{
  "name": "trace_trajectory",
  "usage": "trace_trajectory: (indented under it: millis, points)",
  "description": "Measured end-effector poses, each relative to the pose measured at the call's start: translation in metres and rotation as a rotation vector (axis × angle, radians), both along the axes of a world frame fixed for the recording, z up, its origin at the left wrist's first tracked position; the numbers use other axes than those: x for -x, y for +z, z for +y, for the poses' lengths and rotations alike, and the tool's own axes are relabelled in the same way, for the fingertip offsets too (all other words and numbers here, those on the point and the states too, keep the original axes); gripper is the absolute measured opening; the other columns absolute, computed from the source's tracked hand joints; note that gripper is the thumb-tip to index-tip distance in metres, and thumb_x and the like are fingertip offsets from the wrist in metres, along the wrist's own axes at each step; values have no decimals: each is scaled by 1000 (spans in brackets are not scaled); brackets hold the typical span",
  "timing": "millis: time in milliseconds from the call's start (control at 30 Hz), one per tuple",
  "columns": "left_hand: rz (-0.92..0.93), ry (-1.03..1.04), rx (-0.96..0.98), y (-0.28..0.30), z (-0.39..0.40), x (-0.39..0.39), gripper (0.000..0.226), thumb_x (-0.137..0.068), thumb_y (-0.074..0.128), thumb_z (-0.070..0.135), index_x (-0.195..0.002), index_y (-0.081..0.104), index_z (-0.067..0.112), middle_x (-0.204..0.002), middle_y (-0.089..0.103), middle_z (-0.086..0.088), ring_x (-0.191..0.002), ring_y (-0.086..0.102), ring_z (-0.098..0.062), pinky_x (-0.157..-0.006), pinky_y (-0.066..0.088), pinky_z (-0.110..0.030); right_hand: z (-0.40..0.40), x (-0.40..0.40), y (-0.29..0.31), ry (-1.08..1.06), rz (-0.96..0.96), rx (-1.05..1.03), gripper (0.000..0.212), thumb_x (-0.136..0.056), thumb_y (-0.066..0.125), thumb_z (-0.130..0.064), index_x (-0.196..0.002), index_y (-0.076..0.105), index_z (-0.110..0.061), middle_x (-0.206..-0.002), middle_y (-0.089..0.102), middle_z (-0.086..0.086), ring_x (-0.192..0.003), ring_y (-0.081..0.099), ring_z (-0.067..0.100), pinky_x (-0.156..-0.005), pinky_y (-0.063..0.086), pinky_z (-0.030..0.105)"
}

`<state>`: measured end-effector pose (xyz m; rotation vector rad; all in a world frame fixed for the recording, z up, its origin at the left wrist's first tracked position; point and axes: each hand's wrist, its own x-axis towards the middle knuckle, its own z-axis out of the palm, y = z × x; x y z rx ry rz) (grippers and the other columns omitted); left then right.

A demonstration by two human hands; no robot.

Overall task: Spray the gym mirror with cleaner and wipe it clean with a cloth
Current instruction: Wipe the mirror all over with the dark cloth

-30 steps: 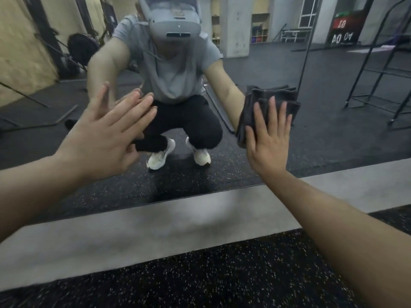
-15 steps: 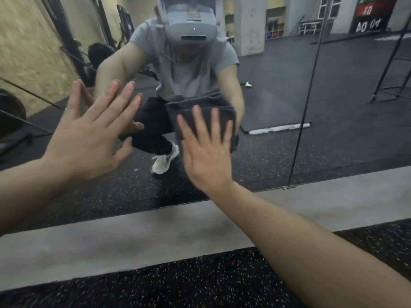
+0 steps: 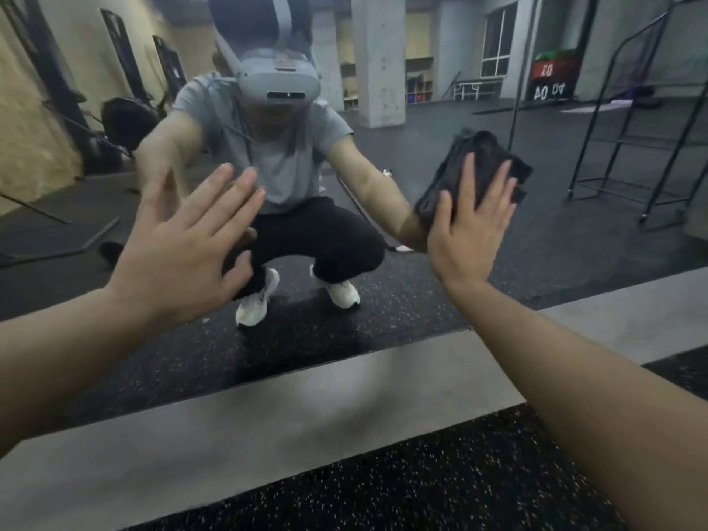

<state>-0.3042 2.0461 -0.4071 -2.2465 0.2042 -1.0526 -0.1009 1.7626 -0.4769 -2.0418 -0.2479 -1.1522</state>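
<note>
Dark grey folded cloth [image 3: 479, 162] lies flat against the mirror [image 3: 574, 224], low on the glass and right of centre, pressed there by the right hand [image 3: 465, 231] with straight, spread fingers, a wide grip with nothing curled round the fabric. The left hand [image 3: 180, 254] is held up before the glass left of centre, fingers straight and holding nothing; whether it touches the glass I cannot tell. Below the mirror runs a grey ledge [image 3: 306, 415], then black speckled rubber floor [image 3: 421, 492]. Reflected are the crouching person, a concrete pillar [image 3: 377, 59] and a black metal rack [image 3: 643, 147].
</note>
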Motion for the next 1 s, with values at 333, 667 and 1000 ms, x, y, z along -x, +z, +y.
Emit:
trace_trajectory:
  millis: [333,667,1000]
  points:
    - [50,-40,-17,36,8,5,71,-99,32,39,-160,22,3,-168,15,-16,-157,12,-28,-122,13,-63,147,93,5,189,-249,305,57,-106,38,-37,-160,24,-26,-167,9,14,-154,8,45,-126,-3,55]
    - [-13,-61,-43,23,19,-6,67,-102,31,38,-160,23,4,-168,16,-15,-156,16,-29,-123,13,-62,19,15,-16,60,-192,352,55,-108,35,-42,-161,27,-27,-169,16,16,-156,9,39,-127,7,55]
    - [-30,-55,-43,18,25,-14,72,-103,31,45,-162,16,6,-169,11,-15,-157,9,-29,-122,10,-65,88,40,-5,18,-79,-9,58,-106,31,-36,-161,25,-16,-167,16,25,-153,9,48,-123,8,66]
